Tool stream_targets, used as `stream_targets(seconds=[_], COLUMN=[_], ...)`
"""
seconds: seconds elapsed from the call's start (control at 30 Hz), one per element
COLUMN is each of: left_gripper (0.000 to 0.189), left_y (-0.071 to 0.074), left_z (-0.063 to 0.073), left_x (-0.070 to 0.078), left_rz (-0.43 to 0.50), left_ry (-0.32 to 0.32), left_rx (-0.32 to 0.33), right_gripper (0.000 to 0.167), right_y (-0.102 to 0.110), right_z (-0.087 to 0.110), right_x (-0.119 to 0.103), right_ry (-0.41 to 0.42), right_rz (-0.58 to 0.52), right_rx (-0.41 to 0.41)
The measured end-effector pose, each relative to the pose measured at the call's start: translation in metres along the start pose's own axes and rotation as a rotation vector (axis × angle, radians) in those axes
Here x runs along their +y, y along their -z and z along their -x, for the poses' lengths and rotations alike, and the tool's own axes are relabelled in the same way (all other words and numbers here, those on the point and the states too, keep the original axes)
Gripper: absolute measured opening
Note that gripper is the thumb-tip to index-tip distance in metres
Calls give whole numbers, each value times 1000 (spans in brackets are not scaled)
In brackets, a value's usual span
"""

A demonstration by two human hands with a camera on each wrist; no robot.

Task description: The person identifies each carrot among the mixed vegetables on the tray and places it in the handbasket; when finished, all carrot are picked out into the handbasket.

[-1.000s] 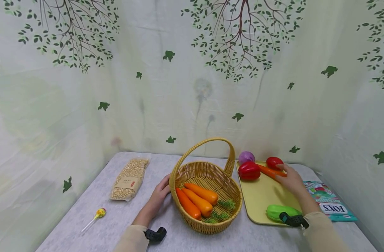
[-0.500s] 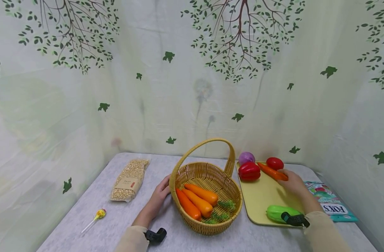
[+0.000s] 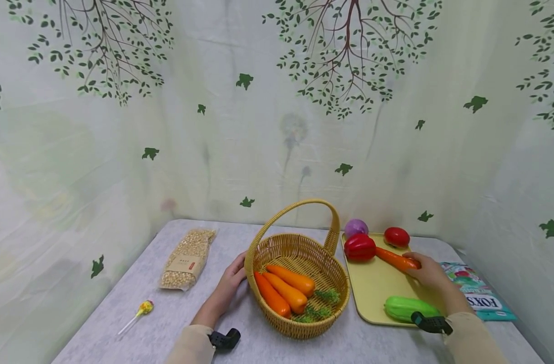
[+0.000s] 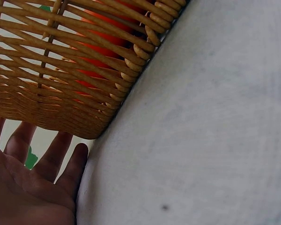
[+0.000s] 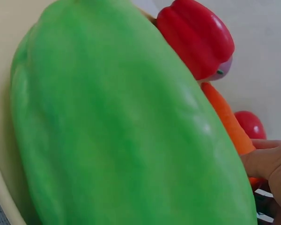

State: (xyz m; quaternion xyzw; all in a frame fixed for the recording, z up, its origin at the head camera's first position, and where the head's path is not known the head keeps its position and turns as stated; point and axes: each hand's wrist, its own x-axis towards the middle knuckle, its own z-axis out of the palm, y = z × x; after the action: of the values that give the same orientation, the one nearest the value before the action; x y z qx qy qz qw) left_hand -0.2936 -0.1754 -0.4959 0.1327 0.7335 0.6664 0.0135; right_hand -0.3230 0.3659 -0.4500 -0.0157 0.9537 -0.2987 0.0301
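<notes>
My right hand (image 3: 431,278) grips a carrot (image 3: 395,259) by its thick end, over the yellow tray (image 3: 370,298). The carrot's thin tip points toward a red bell pepper (image 3: 360,247). A red tomato (image 3: 397,236) lies behind it, and a green gourd-like vegetable (image 3: 409,308) is at the tray's near edge, filling much of the right wrist view. At the left side of a wicker basket (image 3: 299,329), my left hand (image 3: 227,285) touches the wall with extended, spread fingers (image 4: 51,154). Inside the basket are three carrots (image 3: 286,293) with green tops.
A purple onion-like ball (image 3: 356,227) sits at the tray's back left corner. Right of the tray lies a teal FOX'S bag (image 3: 481,298). A clear bag of pale grains (image 3: 188,260) and a lollipop (image 3: 142,309) lie on the left. The basket's tall handle (image 3: 304,202) arches upward.
My right hand has taken hold of the carrot's thick end, and both have shifted right and nearer to me, away from the tomato. The left hand and basket stay in place.
</notes>
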Motion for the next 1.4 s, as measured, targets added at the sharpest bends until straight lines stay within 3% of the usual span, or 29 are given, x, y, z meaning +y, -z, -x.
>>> stream_targets(seconds=[0.13,0.5,0.73,0.87,1.1,1.4], left_gripper=[46,47,47,47,47,47], left_y=[0,1,1,0,2,1], left_z=[1,0,-1,0,-1,-2], left_x=[1,2,2,2,2,0], left_rz=[3,3,-4,-10,-15,-15], left_ry=[10,11,5,-1,-8,3], left_rx=[4,-3,17,6,5,12], right_gripper=[48,54,56,54,54,46], right_y=[1,4,6,8,16,17], right_z=[2,11,19,26,41,56], right_x=[-2,-3,-14,-24,-47,-74], right_ry=[-1,-69,-15,-26,33,146], right_rz=[25,-43,-48,-89,-135,-67], right_rx=[6,67,149,183,187,213])
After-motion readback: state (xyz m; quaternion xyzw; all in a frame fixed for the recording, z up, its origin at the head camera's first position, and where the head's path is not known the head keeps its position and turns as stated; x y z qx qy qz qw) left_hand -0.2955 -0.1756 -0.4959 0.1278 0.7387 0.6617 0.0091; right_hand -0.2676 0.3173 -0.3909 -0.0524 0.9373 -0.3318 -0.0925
